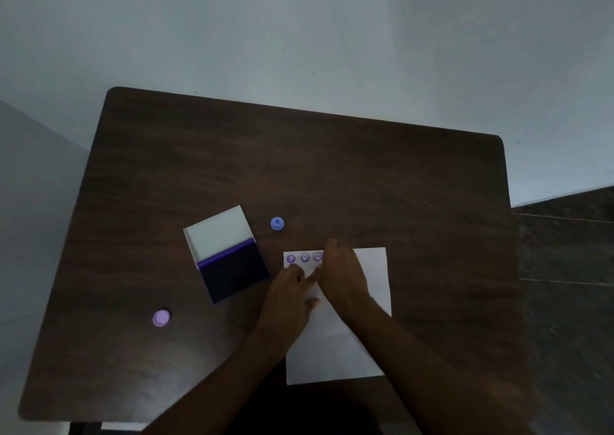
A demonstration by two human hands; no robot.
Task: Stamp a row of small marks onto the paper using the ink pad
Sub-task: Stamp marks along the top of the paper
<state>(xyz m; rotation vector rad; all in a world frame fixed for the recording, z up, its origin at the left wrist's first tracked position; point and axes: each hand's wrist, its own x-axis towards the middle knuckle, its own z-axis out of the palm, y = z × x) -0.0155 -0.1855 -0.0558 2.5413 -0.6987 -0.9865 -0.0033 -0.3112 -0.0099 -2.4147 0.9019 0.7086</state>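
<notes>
Here, dark wooden table (332, 168) meets a pale wall (299, 35).

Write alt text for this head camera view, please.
Two hands, left hand and right hand, press on white paper bearing three purple marks, on a dark table with an open ink pad.
</notes>
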